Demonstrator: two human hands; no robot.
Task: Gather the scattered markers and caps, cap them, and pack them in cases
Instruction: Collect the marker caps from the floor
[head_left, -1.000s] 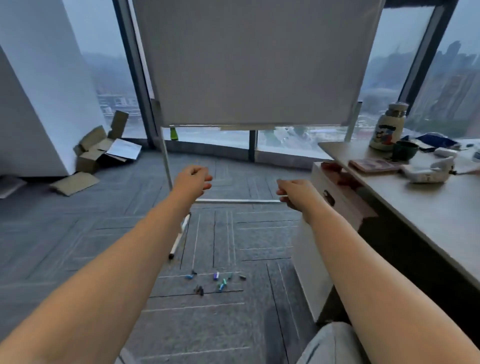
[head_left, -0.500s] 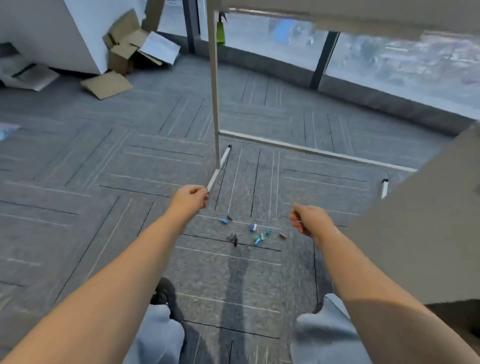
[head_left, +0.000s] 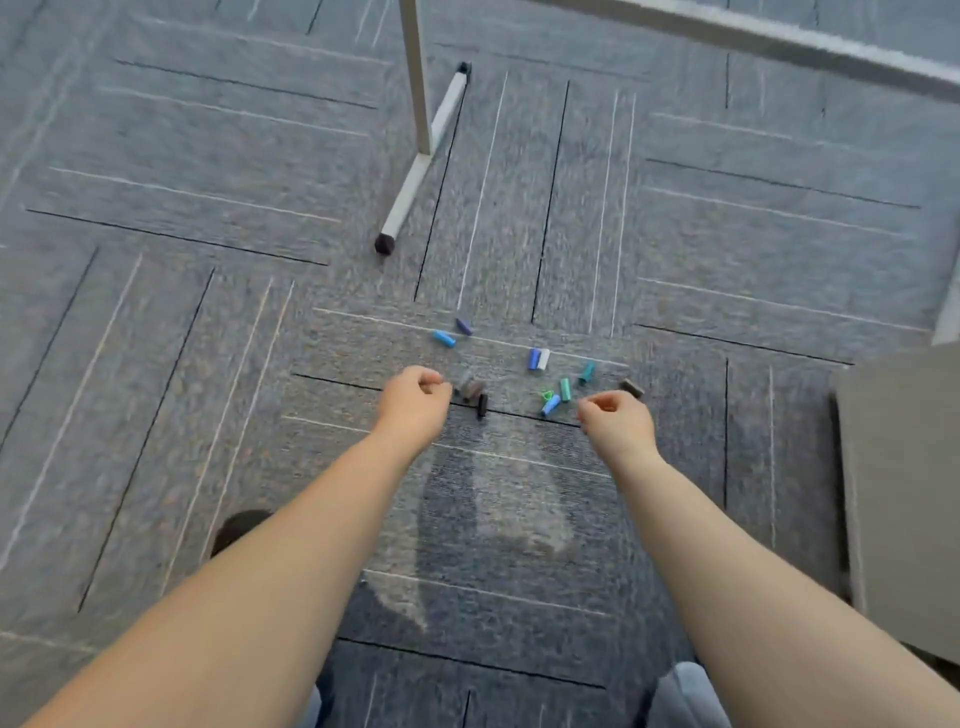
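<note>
**Both hands out over caps scattered on the carpet**

Grey carpet (head_left: 182, 312) with thin light and dark lines fills the view. A grey cabinet (head_left: 898, 493) cuts in at the right edge. In the upper middle of the frame a pale metal stand (head_left: 418, 78) comes down to a foot bar lying on the carpet, with a black end plug (head_left: 384, 243) at its near tip.

Two bare forearms reach up from the bottom corners. The left hand (head_left: 415, 400) sits just left of centre, its fingers curled in with nothing seen in them. The right hand (head_left: 615, 421) sits right of centre, its fingers likewise curled and holding nothing visible.

The marker caps lie on the carpet between and just beyond the hands (no whole marker can be made out). A black cap (head_left: 482, 405) and a grey-brown cap (head_left: 470, 387) lie just beside the left hand. A light blue cap (head_left: 444, 339) and a purple cap (head_left: 464, 326) lie above it. A blue cap (head_left: 534, 358) touches a white cap (head_left: 544, 359) near centre. A green cap (head_left: 565, 389) and a teal cap (head_left: 587, 372) lie just beyond the right hand.
</note>
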